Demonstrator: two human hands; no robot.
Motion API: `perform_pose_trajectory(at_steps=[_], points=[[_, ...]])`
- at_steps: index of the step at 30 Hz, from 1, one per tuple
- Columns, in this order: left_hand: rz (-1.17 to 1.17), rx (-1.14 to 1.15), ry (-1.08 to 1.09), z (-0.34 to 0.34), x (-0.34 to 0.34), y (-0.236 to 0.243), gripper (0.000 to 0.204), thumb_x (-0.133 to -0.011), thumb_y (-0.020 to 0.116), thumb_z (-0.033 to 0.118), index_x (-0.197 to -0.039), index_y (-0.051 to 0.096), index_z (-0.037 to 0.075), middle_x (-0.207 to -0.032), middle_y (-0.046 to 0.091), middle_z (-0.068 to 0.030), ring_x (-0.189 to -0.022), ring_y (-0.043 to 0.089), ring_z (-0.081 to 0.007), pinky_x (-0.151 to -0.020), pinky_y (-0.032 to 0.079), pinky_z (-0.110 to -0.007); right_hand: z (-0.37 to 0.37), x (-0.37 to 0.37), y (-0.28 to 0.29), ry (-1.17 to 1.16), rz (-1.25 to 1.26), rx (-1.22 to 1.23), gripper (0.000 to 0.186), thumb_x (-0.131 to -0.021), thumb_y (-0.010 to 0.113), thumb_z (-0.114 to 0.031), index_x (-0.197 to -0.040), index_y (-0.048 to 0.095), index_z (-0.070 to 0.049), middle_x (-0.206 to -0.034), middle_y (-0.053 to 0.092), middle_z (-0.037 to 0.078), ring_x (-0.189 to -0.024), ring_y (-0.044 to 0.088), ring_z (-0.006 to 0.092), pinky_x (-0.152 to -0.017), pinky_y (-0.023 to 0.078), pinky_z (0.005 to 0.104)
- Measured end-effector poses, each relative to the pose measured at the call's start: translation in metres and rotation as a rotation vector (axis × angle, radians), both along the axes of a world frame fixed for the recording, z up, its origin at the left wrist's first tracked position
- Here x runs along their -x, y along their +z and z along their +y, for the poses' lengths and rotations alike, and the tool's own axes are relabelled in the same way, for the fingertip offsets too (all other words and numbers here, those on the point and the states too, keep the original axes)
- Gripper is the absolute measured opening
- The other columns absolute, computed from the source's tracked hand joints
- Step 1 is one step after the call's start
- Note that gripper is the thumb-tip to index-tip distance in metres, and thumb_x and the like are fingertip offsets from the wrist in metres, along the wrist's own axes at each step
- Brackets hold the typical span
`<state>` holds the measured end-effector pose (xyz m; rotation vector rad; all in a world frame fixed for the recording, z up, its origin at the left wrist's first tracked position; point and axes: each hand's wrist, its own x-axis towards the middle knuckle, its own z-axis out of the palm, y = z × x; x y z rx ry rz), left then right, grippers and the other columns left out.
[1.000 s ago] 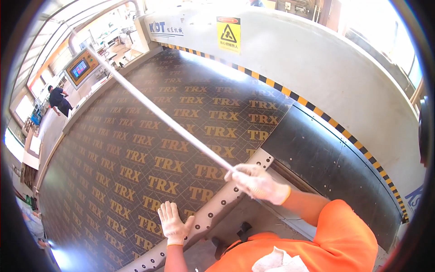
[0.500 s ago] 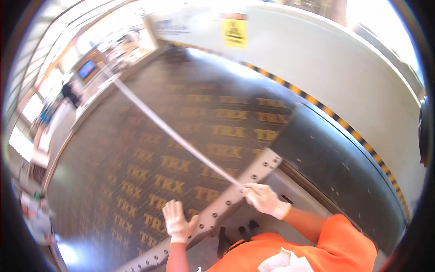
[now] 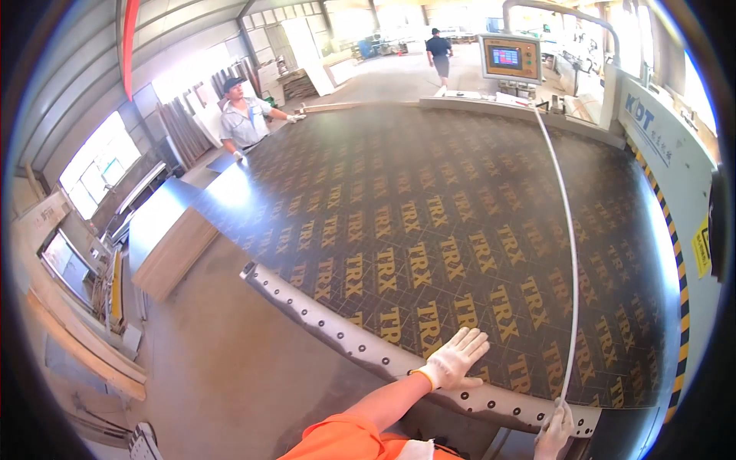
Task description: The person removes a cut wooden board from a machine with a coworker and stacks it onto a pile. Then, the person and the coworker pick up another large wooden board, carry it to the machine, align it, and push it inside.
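A long pale measuring tape (image 3: 573, 268) stretches over a large dark plywood panel (image 3: 349, 180) with yellow lettering, from its far edge down to its near edge. My right hand (image 3: 555, 431), in a white glove, is closed round the tape's near end, beside the right end of a metal rail (image 3: 331, 326). The rail has a row of holes and runs along the panel's near edge. My left hand (image 3: 454, 360), also gloved, lies flat on the panel by the rail, fingers stretched out and holding nothing.
At the panel's far left edge stands a co-worker (image 3: 247, 123), gloved hands near it. A control screen box (image 3: 510, 61) rises beyond the far edge. The pale machine beam (image 3: 659, 142) with a striped edge (image 3: 685, 307) borders the right. Stacked boards (image 3: 175, 253) stand at left.
My view has swung left and up, bringing the co-worker and the far end of the panel into sight. The right hand still grips the tape; the left still rests flat.
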<state>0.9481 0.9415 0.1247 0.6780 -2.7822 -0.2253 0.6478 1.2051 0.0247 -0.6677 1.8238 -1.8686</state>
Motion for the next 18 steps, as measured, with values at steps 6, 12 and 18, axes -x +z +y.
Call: perform_pose_trajectory(at_steps=[6,12,18], points=[[-0.002,0.015,0.03,0.003,0.006,0.016,0.088,-0.086,0.079,0.057,-0.148,0.055,0.0,-0.158,0.051,-0.0252,-0.153,0.042,-0.0455,-0.129,0.029,-0.057,-0.097,-0.008,0.164,0.128,-0.135,-0.11,0.046,-0.107,0.051,-0.013,-0.151,0.06,0.0,-0.072,0.053,-0.004,-0.056,0.046,0.0034,-0.048,0.039,0.0231],[0.045,0.043,0.023,0.001,0.014,0.023,0.085,-0.08,0.084,0.054,-0.142,0.059,0.0,-0.15,0.055,-0.023,-0.144,0.049,-0.045,-0.124,0.035,-0.058,-0.186,0.031,0.221,0.117,-0.119,-0.129,0.053,-0.108,0.049,-0.017,-0.159,0.053,-0.003,-0.07,0.053,-0.002,-0.05,0.044,0.006,-0.043,0.04,0.0256],[0.047,0.012,0.003,-0.001,0.017,0.027,0.085,-0.081,0.084,0.054,-0.142,0.059,0.0,-0.149,0.055,-0.0226,-0.145,0.047,-0.0449,-0.124,0.034,-0.059,-0.272,0.06,0.241,0.117,-0.105,-0.076,0.053,-0.109,0.052,-0.019,-0.16,0.052,-0.004,-0.071,0.053,-0.003,-0.051,0.044,0.006,-0.044,0.039,0.0258]])
